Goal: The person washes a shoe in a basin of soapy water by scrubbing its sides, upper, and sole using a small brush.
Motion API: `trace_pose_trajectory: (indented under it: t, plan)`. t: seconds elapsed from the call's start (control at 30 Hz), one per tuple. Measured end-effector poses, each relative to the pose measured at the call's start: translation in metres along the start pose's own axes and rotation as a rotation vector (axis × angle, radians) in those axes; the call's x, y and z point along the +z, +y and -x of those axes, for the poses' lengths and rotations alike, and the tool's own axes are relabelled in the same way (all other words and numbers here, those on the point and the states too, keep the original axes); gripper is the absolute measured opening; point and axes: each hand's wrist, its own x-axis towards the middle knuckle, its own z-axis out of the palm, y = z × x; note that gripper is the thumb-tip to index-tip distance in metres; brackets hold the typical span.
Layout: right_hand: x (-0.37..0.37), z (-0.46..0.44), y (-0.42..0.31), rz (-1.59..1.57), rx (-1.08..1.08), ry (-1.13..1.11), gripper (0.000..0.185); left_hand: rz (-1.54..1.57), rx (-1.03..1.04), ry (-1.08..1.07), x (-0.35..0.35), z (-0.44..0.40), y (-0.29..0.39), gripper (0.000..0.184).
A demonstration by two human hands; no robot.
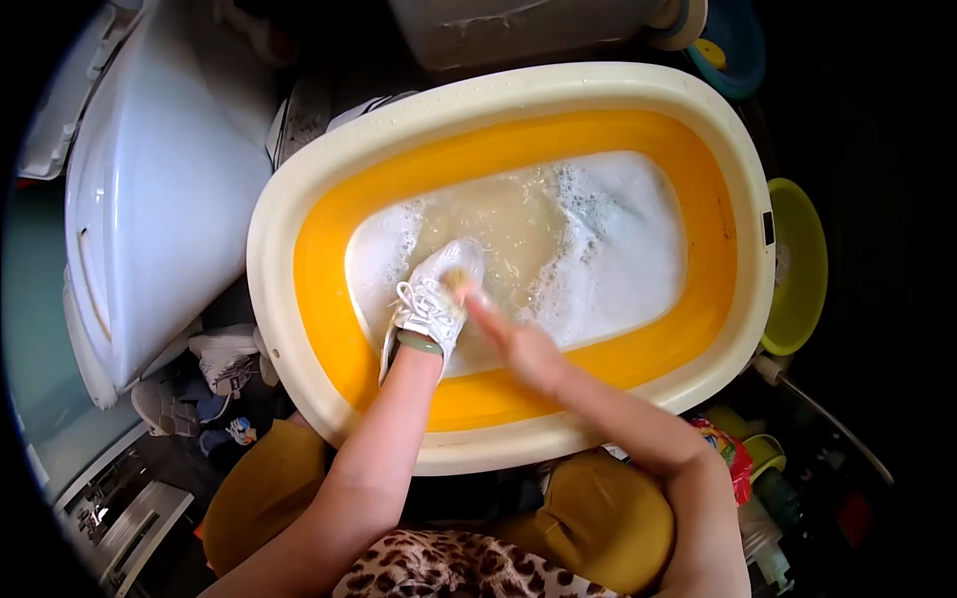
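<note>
A white lace-up shoe is over the yellow tub's soapy water, toe pointing away from me. My left hand reaches into its opening; a green bangle circles the wrist, and the fingers are hidden inside. My right hand, blurred by motion, is closed on a small brush, whose bristles are at the front of the shoe, beyond the laces. White foam covers much of the cloudy water, mostly on the right.
The tub's cream rim surrounds the water. A white basin stands at left, with several shoes beneath. A green bowl is at right, a blue basin at top right, and a clear container beyond the tub.
</note>
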Motion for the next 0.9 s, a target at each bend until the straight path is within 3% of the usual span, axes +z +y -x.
trace_pose_trajectory:
  t: [0.13,0.2,0.23,0.27,0.33,0.37,0.47,0.5,0.53,0.6,0.67,0.73,0.77,0.8,0.87,0.9]
  plan:
    - [-0.012,-0.008,0.008,0.060,0.033,-0.096,0.049,-0.883,0.292,-0.019,-0.003,-0.003,-0.012,0.025]
    - [-0.041,-0.058,0.019,0.193,0.148,0.005,0.053,-1.327,0.471,-0.033,-0.004,-0.012,-0.010,0.024]
    - [-0.037,-0.059,0.017,0.195,0.145,0.013,0.053,-0.924,0.549,0.069,-0.003,-0.017,-0.017,0.024]
    - [-0.029,-0.057,0.016,0.151,0.147,0.031,0.054,-0.921,0.561,0.073,-0.005,-0.016,-0.018,0.024]
    - [-0.011,-0.034,0.017,0.089,0.063,0.058,0.055,-0.655,0.246,0.049,-0.009,-0.012,-0.022,0.021]
    - [-0.002,-0.007,0.006,0.040,0.011,0.017,0.054,-0.650,0.248,0.048,-0.008,-0.008,-0.021,0.021]
    - [-0.006,0.001,0.008,0.068,0.039,-0.108,0.052,0.481,-0.327,0.074,-0.006,0.015,-0.023,0.026]
    - [-0.011,-0.009,0.014,0.163,0.106,-0.181,0.052,0.267,-0.133,0.052,-0.005,0.007,-0.023,0.028]
    - [-0.018,-0.029,0.021,0.157,0.015,0.043,0.053,0.262,-0.136,0.053,-0.005,-0.001,-0.024,0.028]
    - [-0.036,-0.065,0.023,0.191,0.079,0.099,0.054,-0.449,0.430,-0.020,-0.003,-0.017,-0.019,0.031]
    - [-0.025,-0.051,0.012,0.167,0.081,0.068,0.054,-0.796,0.741,-0.050,-0.002,-0.017,-0.010,0.032]
    - [-0.013,-0.015,-0.009,0.078,0.045,-0.018,0.053,0.536,-0.287,0.112,-0.004,0.002,-0.008,0.035]
    - [-0.005,0.006,-0.016,0.014,-0.020,0.023,0.054,0.689,-0.340,0.129,-0.006,0.006,-0.008,0.038]
    - [0.001,0.018,-0.018,-0.053,-0.084,0.064,0.054,0.687,-0.350,0.127,-0.004,0.007,-0.014,0.038]
    - [-0.010,0.004,0.007,0.057,0.002,0.024,0.053,0.285,-0.141,0.040,-0.002,0.012,-0.028,0.032]
    - [-0.018,-0.007,0.019,0.179,0.080,-0.009,0.052,-0.492,-0.092,-0.054,0.004,0.010,0.032,0.027]
